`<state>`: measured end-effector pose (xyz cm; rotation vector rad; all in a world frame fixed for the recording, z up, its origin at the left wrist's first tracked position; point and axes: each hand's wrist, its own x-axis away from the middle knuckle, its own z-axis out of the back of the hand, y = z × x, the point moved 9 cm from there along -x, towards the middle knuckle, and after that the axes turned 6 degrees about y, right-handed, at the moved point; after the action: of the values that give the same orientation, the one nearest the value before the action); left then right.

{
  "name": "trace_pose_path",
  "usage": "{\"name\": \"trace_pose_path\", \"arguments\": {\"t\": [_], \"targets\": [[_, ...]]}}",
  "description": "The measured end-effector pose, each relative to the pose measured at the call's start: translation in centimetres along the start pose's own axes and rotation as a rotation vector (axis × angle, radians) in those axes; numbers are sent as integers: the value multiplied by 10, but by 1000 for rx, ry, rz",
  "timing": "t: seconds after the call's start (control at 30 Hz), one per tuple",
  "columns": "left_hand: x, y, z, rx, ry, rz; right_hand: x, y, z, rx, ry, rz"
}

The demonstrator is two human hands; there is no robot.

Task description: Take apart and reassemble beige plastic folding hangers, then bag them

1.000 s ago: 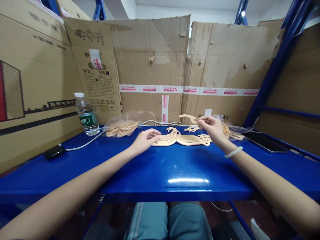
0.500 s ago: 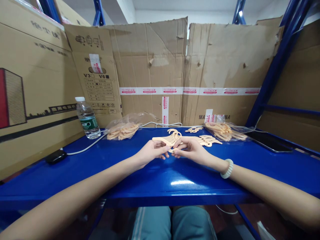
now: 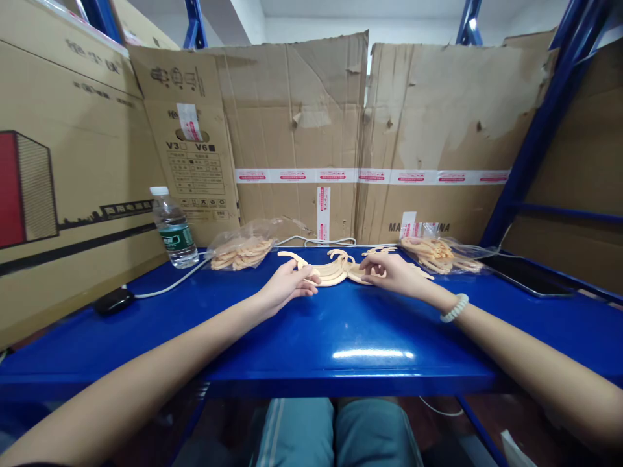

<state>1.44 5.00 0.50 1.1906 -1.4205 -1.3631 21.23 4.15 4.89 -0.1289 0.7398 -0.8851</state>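
My left hand (image 3: 286, 285) is closed on a curved tan wooden piece (image 3: 293, 258) whose hooked end sticks up above my fingers. My right hand (image 3: 395, 272) lies with fingers down on a flat stack of the same curved wooden pieces (image 3: 335, 270) in the middle of the blue shelf (image 3: 341, 324). More loose wooden pieces (image 3: 377, 251) lie just behind my right hand. A white bead bracelet (image 3: 454, 308) circles my right wrist.
Two clear bags of wooden pieces lie at the back, one left (image 3: 241, 250) and one right (image 3: 438, 253). A water bottle (image 3: 171, 227), a black device (image 3: 113, 300) with white cable, and a dark tablet (image 3: 528, 275) sit on the shelf. Cardboard boxes (image 3: 302, 136) wall the back and left.
Both hands met over a piece near the middle, then parted. My left hand now holds a piece up at the stack's left and my right hand rests on the stack.
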Motion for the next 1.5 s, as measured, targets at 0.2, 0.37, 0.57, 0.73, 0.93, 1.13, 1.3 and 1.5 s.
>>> {"name": "trace_pose_path", "arguments": {"t": [0.2,0.37,0.57,0.73,0.93,1.13,1.3,1.5], "targets": [[-8,0,9,38,43,-30,0,23,-7,176,-97,-23],[-13,1,14,39,48,-59,0,31,-15,261,-64,-48],[-18,-3,20,35,55,-57,-2,34,-18,274,-18,-74],[-21,-6,23,26,46,-40,-2,38,-18,172,-7,-101],[-27,-16,28,-22,40,10,-2,44,-9,-74,-24,-123],[-30,-21,31,-41,49,86,-6,35,3,-250,-20,-111],[-24,-18,28,10,47,135,-7,30,8,-286,-22,-108],[-18,-12,24,128,57,163,-7,29,15,-300,4,-107]]}}
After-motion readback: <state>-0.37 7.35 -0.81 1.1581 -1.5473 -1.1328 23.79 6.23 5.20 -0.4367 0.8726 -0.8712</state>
